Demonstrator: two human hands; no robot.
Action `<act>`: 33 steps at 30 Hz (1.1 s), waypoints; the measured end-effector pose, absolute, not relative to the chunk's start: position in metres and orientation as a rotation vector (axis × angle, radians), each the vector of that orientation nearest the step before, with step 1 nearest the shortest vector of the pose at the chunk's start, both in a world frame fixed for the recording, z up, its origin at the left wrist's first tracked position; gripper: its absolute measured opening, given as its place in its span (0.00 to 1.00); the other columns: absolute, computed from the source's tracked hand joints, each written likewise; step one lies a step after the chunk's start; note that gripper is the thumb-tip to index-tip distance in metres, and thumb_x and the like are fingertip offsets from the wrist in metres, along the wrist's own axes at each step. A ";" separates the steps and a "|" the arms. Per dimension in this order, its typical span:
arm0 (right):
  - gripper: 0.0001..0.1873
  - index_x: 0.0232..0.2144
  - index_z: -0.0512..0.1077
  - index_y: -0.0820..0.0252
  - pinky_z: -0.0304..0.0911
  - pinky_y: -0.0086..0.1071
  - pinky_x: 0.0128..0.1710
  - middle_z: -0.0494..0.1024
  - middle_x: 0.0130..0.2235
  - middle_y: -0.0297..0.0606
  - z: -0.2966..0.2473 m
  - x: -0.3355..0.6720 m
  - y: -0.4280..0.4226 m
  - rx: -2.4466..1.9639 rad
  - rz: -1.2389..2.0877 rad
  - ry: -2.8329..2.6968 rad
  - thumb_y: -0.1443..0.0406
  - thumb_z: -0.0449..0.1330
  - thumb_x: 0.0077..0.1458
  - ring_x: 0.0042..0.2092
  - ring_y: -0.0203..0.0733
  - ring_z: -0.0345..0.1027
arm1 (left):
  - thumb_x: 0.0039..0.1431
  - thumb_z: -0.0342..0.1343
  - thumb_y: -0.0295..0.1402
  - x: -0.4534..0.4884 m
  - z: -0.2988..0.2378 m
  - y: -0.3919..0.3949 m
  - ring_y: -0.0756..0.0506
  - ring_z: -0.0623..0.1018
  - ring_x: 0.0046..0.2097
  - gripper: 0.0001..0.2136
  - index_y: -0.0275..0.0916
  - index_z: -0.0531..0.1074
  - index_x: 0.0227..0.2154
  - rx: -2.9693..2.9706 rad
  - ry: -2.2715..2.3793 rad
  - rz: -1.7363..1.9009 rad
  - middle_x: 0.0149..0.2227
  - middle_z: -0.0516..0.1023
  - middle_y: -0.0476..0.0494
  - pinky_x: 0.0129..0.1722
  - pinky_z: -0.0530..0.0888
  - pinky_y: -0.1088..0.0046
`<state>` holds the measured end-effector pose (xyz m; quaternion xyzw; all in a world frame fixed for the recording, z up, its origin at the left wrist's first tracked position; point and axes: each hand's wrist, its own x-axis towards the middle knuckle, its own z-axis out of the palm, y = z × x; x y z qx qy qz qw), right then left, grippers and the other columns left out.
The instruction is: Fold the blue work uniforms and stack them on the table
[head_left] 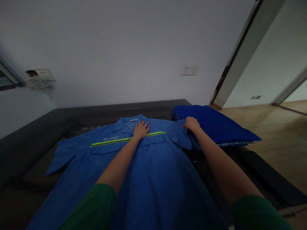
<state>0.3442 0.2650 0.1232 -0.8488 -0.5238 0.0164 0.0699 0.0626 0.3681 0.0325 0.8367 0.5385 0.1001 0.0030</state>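
Observation:
A blue short-sleeved work shirt (153, 163) with yellow-green stripes lies spread front side up on a dark sofa-like surface (120, 110), its collar toward the wall. My left hand (141, 129) rests flat on the chest just below the collar, fingers apart. At the shirt's right-hand sleeve, my right hand (192, 122) pinches the upper edge of the cloth, with fingers closed. The other sleeve lies out to the left, touched by neither hand. The shirt's lower part runs out of view beneath my forearms.
A stack of folded darker blue cloth (213, 123) sits right beside my right hand. A dark flat armrest-like piece (273, 175) is at the right, with wooden floor (283, 137) beyond. Wall sockets (189, 70) are behind, and a power strip (39, 82) hangs at the left.

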 end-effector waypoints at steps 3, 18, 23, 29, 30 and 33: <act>0.17 0.45 0.71 0.65 0.63 0.32 0.43 0.75 0.47 0.48 0.131 0.358 0.271 -2.487 0.106 -1.604 0.64 0.61 0.53 0.48 0.47 0.70 | 0.66 0.38 0.44 0.063 0.032 0.368 0.40 0.54 0.67 0.24 0.47 0.55 0.63 2.619 1.689 0.316 0.66 0.54 0.41 0.63 0.53 0.53; 0.20 0.55 0.59 0.67 0.64 0.43 0.44 0.70 0.49 0.61 0.135 0.365 0.259 -2.642 -0.124 -1.543 0.67 0.49 0.62 0.49 0.55 0.70 | 0.66 0.38 0.44 0.064 0.030 0.370 0.40 0.53 0.67 0.25 0.47 0.55 0.64 2.591 1.684 0.323 0.67 0.53 0.41 0.63 0.51 0.53; 0.22 0.59 0.59 0.63 0.63 0.45 0.48 0.63 0.58 0.58 0.141 0.333 0.245 -2.389 -0.468 -1.847 0.65 0.45 0.64 0.56 0.55 0.60 | 0.66 0.38 0.44 0.064 0.032 0.369 0.40 0.53 0.67 0.25 0.47 0.55 0.64 2.589 1.697 0.317 0.67 0.53 0.42 0.63 0.52 0.53; 0.31 0.62 0.58 0.46 0.31 0.70 0.58 0.51 0.67 0.42 0.119 0.326 0.227 -2.506 -0.073 -2.246 0.52 0.56 0.58 0.67 0.64 0.36 | 0.66 0.37 0.44 0.063 0.030 0.370 0.40 0.53 0.67 0.25 0.46 0.55 0.64 2.606 1.674 0.313 0.67 0.53 0.41 0.63 0.52 0.52; 0.33 0.62 0.57 0.46 0.29 0.71 0.58 0.50 0.67 0.42 0.118 0.330 0.221 -2.552 -0.092 -2.206 0.53 0.58 0.56 0.67 0.64 0.34 | 0.66 0.38 0.44 0.063 0.031 0.369 0.40 0.53 0.67 0.25 0.47 0.55 0.64 2.598 1.676 0.312 0.67 0.53 0.41 0.63 0.52 0.52; 0.36 0.64 0.53 0.48 0.30 0.68 0.60 0.49 0.68 0.43 0.123 0.330 0.192 -2.454 -0.327 -2.132 0.60 0.59 0.55 0.68 0.61 0.33 | 0.66 0.39 0.41 0.065 0.037 0.365 0.41 0.54 0.66 0.24 0.45 0.56 0.63 2.600 1.663 0.432 0.66 0.55 0.41 0.64 0.52 0.53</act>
